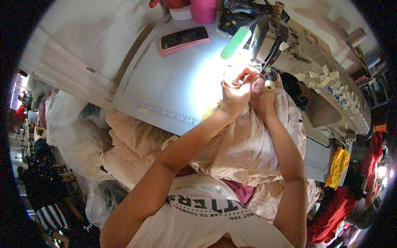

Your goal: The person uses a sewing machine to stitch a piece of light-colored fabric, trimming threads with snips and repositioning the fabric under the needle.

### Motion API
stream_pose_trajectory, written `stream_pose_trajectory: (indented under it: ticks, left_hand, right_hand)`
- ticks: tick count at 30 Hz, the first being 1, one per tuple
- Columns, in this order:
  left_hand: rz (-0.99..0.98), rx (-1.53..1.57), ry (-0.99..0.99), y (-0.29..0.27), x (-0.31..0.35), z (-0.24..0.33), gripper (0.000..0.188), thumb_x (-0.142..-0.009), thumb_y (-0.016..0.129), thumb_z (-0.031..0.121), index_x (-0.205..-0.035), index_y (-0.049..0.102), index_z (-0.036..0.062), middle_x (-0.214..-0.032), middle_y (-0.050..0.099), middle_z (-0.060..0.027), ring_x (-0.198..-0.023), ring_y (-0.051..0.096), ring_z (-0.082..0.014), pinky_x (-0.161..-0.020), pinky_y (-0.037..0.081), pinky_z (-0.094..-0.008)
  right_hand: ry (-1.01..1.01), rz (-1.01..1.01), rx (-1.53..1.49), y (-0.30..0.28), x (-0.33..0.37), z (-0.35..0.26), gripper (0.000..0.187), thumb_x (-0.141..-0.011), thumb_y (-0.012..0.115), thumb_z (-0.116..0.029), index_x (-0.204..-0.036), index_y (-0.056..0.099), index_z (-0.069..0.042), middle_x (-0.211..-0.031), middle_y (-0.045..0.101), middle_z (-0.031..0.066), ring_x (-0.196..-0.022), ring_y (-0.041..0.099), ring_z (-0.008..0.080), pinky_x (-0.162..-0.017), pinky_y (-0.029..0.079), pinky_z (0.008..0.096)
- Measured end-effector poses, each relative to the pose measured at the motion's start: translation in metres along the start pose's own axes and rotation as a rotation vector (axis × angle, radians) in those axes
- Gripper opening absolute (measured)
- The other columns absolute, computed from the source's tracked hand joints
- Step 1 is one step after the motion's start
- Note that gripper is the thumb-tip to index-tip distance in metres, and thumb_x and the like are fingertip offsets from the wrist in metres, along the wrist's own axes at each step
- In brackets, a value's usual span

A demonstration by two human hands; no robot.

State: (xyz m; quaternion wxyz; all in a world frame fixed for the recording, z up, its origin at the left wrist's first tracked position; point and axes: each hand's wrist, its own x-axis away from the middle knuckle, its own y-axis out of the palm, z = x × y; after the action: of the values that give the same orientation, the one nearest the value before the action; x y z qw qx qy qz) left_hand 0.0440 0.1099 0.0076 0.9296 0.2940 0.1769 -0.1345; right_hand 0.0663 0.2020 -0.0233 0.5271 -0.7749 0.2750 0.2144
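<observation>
Both hands meet under the head of a sewing machine (285, 58), close to its needle area. My left hand (236, 93) has its fingers curled in a pinch; anything held there is too small to make out. Beside it, my right hand (262, 97) is bent up under the machine head, its fingertips partly hidden by the left hand and machine parts. Peach-coloured satiny cloth (248, 153) hangs from the machine bed over my lap, under both forearms. A green-cased lamp (235, 43) throws bright light on the table beside my left hand.
On the pale table (165, 82) with a printed ruler edge lies a phone in a pink case (185, 39). A pink container (203, 10) stands behind it. Many small white paper pieces (331, 78) sit on the machine arm. Clear plastic bags (68, 132) and yellow cloth (338, 165) flank me.
</observation>
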Motion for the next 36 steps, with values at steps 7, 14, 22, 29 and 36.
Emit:
stream_pose_trajectory:
  ticks: [7, 14, 22, 29, 36]
  left_hand:
    - [-0.057, -0.066, -0.084, 0.005, -0.002, 0.012, 0.006, -0.083, 0.057, 0.0, -0.088, 0.057, 0.0008, -0.07, 0.055, 0.0014, -0.059, 0.05, -0.005, -0.054, 0.041, -0.0178]
    - [-0.019, -0.04, -0.286, 0.008, -0.011, 0.023, 0.004, -0.084, 0.057, 0.006, -0.082, 0.056, 0.0025, -0.068, 0.055, -0.0006, -0.058, 0.049, -0.006, -0.053, 0.038, -0.0182]
    - [-0.066, -0.604, -0.018, -0.003, -0.011, 0.016, 0.009, -0.081, 0.061, 0.009, -0.078, 0.056, 0.0016, -0.065, 0.053, 0.0001, -0.061, 0.051, -0.0094, -0.056, 0.041, -0.023]
    - [-0.051, -0.269, -0.166, -0.02, -0.008, -0.016, 0.012, -0.082, 0.062, 0.015, -0.08, 0.061, 0.003, -0.069, 0.056, -0.0002, -0.066, 0.05, -0.0086, -0.061, 0.04, -0.0237]
    - [-0.144, -0.408, -0.203, -0.041, -0.02, -0.039, 0.014, -0.081, 0.06, 0.013, -0.075, 0.062, 0.0011, -0.062, 0.056, -0.0018, -0.056, 0.051, -0.0074, -0.05, 0.041, -0.0228]
  right_hand:
    - [-0.075, 0.018, -0.213, 0.001, 0.003, 0.018, 0.015, -0.075, 0.061, -0.022, -0.077, 0.062, -0.007, -0.066, 0.06, 0.0089, -0.061, 0.06, 0.0287, -0.058, 0.048, 0.0369]
    - [0.027, 0.064, -0.275, 0.018, 0.009, 0.03, 0.013, -0.074, 0.061, -0.022, -0.075, 0.06, -0.008, -0.064, 0.06, 0.0089, -0.06, 0.061, 0.0274, -0.054, 0.048, 0.0373]
    - [0.156, -0.002, -0.372, 0.017, 0.008, 0.026, 0.013, -0.075, 0.06, -0.02, -0.074, 0.06, -0.007, -0.065, 0.06, 0.0094, -0.06, 0.059, 0.0259, -0.053, 0.046, 0.0375]
    - [0.273, -0.128, -0.082, -0.002, -0.003, 0.005, 0.011, -0.075, 0.055, -0.012, -0.078, 0.06, -0.003, -0.066, 0.061, 0.0124, -0.062, 0.06, 0.0305, -0.057, 0.047, 0.0388]
    - [0.206, -0.088, -0.067, 0.0, -0.003, 0.007, 0.011, -0.072, 0.056, -0.013, -0.076, 0.06, -0.003, -0.062, 0.059, 0.0128, -0.058, 0.058, 0.0283, -0.054, 0.045, 0.0372]
